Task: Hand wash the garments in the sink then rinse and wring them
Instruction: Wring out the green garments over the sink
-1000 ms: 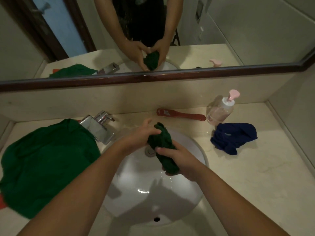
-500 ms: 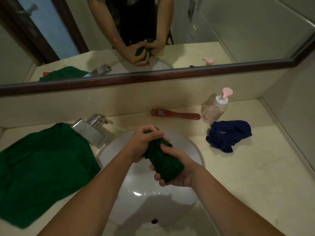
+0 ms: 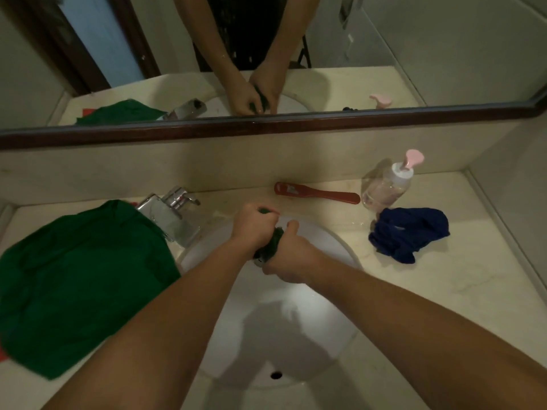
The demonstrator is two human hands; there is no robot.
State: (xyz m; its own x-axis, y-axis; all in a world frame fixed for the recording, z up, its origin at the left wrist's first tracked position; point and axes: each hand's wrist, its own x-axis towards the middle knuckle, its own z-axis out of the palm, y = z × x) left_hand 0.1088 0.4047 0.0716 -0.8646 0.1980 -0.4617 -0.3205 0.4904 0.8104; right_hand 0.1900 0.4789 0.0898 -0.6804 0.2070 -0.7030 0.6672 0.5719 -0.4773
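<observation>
Bathroom vanity: pale marble surface (image 3: 444, 291), white sink (image 3: 310, 327) set into it, mirror (image 3: 414, 54) on the far wall. Light is dim.

Left grip (image 3: 254, 229) and right grip (image 3: 291, 257) are both clenched round a small dark-green garment (image 3: 274, 247). It's twisted into a tight wad between them, over the far part of the basin. The fists touch, with the left farther and the right nearer. Reads as the wring step on this piece. No water visible from the faucet (image 3: 174, 214).

Other items:
- big green garment (image 3: 83, 282) spread on the surface left of the sink, up against the faucet
- blue garment (image 3: 410, 232) bunched on the right, just beside the pump bottle (image 3: 387, 184)
- red-handled brush (image 3: 316, 194) along the far edge

Can't tell if the other two garments are washed yet.

Risks from here:
- Very little cloth shows between the fists and it's wet. A slip would drop it into the basin, so it would need wringing again.
- If the hands drift off the basin, runoff lands on the surface and could reach the blue garment.
- Over-twisting could strain the seams.
- Left forearm passes close to the big green garment's edge in this view and could drag it into the sink.
</observation>
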